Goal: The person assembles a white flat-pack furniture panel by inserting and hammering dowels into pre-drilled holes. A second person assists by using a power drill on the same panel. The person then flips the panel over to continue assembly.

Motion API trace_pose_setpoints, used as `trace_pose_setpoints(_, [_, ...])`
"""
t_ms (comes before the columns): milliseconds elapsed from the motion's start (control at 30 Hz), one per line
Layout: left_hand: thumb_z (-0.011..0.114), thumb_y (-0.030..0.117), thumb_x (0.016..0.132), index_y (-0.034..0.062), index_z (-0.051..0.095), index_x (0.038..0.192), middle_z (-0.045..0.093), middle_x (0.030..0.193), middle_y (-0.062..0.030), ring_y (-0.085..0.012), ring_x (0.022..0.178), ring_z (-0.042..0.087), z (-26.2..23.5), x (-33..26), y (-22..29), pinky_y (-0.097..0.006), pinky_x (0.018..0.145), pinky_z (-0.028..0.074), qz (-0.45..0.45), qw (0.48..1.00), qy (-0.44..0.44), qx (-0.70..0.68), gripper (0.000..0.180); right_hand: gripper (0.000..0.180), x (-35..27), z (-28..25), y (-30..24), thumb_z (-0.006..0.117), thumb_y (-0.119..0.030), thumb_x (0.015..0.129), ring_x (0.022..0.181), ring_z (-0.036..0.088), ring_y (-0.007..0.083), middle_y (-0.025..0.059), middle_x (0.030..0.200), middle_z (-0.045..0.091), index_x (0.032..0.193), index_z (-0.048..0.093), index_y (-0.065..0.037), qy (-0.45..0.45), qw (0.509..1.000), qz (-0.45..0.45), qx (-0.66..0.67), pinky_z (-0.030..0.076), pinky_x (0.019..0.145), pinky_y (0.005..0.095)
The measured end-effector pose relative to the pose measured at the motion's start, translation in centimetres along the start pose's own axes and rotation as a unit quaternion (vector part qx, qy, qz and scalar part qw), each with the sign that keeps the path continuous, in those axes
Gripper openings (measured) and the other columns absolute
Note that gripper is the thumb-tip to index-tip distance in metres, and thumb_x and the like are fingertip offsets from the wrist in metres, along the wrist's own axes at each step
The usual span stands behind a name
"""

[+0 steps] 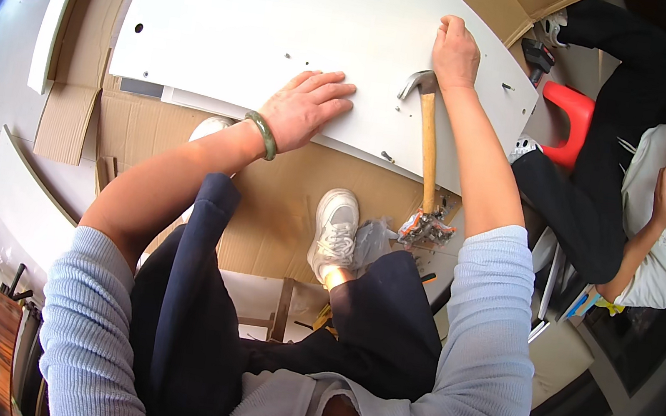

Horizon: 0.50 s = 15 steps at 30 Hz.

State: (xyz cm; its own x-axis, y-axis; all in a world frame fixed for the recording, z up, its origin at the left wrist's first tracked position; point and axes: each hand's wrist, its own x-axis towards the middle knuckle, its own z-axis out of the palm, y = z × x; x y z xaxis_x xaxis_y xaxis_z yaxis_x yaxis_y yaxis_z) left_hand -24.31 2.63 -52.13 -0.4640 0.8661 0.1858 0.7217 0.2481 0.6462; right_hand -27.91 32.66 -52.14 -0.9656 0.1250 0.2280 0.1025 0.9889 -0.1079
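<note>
A large white panel (pixel 232 18) with small holes spreads before me. My left hand (pixel 303 112), a green bangle at its wrist, rests on the panel's near edge with its fingers stretched out. Farther right, my right hand (pixel 456 54) is closed above the panel, fingertips pressed together; whatever they pinch is hidden. A claw hammer (pixel 427 132) with a wooden handle lies close to my right wrist, its handle reaching past the panel's near edge. Short metal pins stand in the panel, one pin (pixel 508 86) right of my right hand and another pin (pixel 388 156) near the front edge.
Brown cardboard (pixel 263 224) covers the floor under the panel. Beside the hammer's handle end lies a bag of small hardware (pixel 427 229). At right, another person (pixel 611 144) sits near a red stool (pixel 567 121) and a cordless drill (pixel 538 57). White boards (pixel 28 193) lie left.
</note>
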Motion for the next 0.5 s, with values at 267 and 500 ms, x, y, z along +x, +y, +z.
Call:
trace_pose_setpoints(267, [0.059, 0.005, 0.079, 0.0079, 0.056, 0.116, 0.047, 0.134, -0.0063, -0.0258, 0.130, 0.037, 0.18, -0.12, -0.02, -0.043, 0.107, 0.030, -0.003, 1.000, -0.001, 0.002, 0.038, 0.013, 0.07, 0.46, 0.51, 0.054, -0.009, 0.084, 0.086, 0.062, 0.0278, 0.0092, 0.090, 0.065, 0.097, 0.054, -0.009, 0.016, 0.999, -0.043, -0.005, 0.052, 0.075, 0.0387])
trace_pose_setpoints(500, [0.059, 0.005, 0.079, 0.0084, 0.056, 0.116, 0.048, 0.134, -0.0059, -0.0255, 0.131, 0.037, 0.30, -0.11, -0.13, -0.043, 0.108, 0.029, -0.003, 1.000, -0.001, 0.008, 0.037, 0.019, 0.03, -0.13, 0.26, 0.057, -0.007, 0.081, 0.087, 0.062, 0.0269, 0.0108, 0.095, 0.062, 0.099, 0.054, -0.007, -0.007, 0.999, -0.018, 0.033, 0.052, 0.075, 0.0389])
